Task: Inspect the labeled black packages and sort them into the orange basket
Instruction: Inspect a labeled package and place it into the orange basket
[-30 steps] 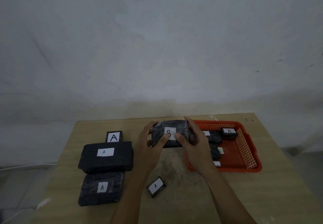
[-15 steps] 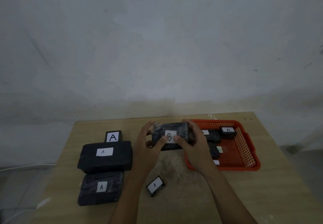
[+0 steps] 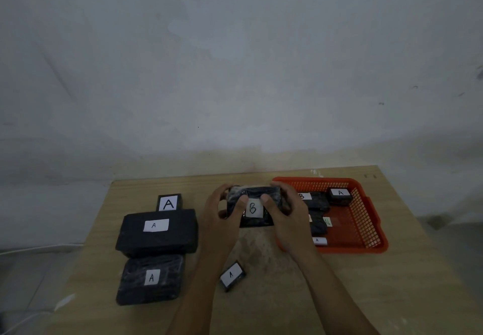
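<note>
We find both hands, left hand [image 3: 222, 211] and right hand [image 3: 285, 211], grasping the B package [image 3: 254, 205], now raised slightly, label facing us, just beside the orange basket [image 3: 366, 219]; inspection apparently continues, placement pending.

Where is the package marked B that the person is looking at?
In the head view, the B package is held mid-table by the left hand and right hand, just left of the orange basket.

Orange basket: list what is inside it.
The orange basket holds several black packages: a small one labeled A at the back, one labeled B, and more toward the front. The right hand covers its left part, so the count is unclear.
</note>
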